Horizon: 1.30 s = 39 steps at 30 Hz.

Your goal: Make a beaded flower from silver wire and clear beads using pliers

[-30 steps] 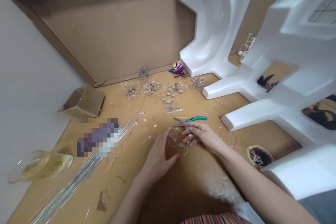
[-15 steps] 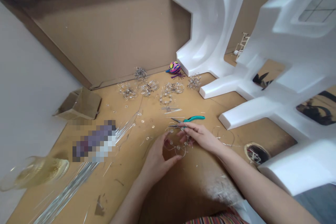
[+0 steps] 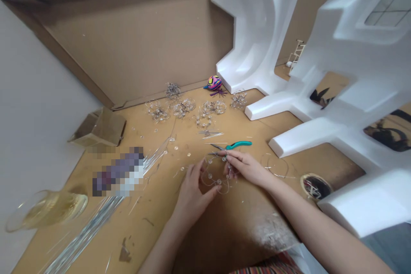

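Wire ring (image 3: 210,176) with clear beads tilts its open face toward the camera between both hands above the tabletop (image 3: 160,222), its long axis hard to tell. Left hand (image 3: 193,188) curves wide around one side; right hand (image 3: 246,168), fingers pointing left, pinches the other.

Beaded wire ring (image 3: 219,182) — now rounder, more open to view
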### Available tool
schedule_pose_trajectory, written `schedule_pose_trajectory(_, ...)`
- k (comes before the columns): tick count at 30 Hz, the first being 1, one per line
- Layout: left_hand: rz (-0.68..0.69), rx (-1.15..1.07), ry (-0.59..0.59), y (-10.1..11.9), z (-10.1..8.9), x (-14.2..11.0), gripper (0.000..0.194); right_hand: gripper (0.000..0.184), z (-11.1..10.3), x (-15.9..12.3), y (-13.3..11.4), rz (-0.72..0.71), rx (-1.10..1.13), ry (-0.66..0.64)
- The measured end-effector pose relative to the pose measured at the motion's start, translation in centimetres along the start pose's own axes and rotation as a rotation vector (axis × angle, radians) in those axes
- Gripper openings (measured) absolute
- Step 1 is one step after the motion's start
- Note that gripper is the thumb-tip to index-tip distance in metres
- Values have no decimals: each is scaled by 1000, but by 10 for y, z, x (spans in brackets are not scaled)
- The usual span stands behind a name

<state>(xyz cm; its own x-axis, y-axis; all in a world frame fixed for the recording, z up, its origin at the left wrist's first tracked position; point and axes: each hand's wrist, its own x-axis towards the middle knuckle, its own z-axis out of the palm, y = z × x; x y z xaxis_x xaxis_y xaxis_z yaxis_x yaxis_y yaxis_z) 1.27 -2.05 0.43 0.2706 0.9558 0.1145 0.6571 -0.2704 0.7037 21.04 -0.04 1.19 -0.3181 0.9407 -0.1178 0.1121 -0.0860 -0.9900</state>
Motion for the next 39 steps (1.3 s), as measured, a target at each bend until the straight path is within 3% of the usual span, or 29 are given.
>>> schedule_pose_trajectory(3, -5, 133, 38, 1, 2, -3, 70, 37, 2, -2, 1, -76, -202, 58)
schedule_pose_trajectory(7, -11, 195, -32, 6, 4, -6, 75, 36, 4, -2, 5, -93, -353, 154)
schedule_pose_trajectory(11, -30, 186, -68, 8, 5, -7, 84, 35, 4, 0, 7, -48, -336, 229)
schedule_pose_trajectory(16, -27, 205, -98, 8, 7, -7, 89, 35, 5, 0, 8, -13, -296, 220)
schedule_pose_trajectory(20, -24, 228, -77, 9, 8, -7, 95, 35, 6, 0, 10, -65, -280, 202)
schedule_pose_trajectory(28, -14, 201, -62, 3, 8, -6, 89, 35, 2, 0, 7, -103, -266, 169)
schedule_pose_trajectory(39, 0, -113, -74, 3, 8, -6, 82, 36, -1, -2, -3, 119, 217, -29)
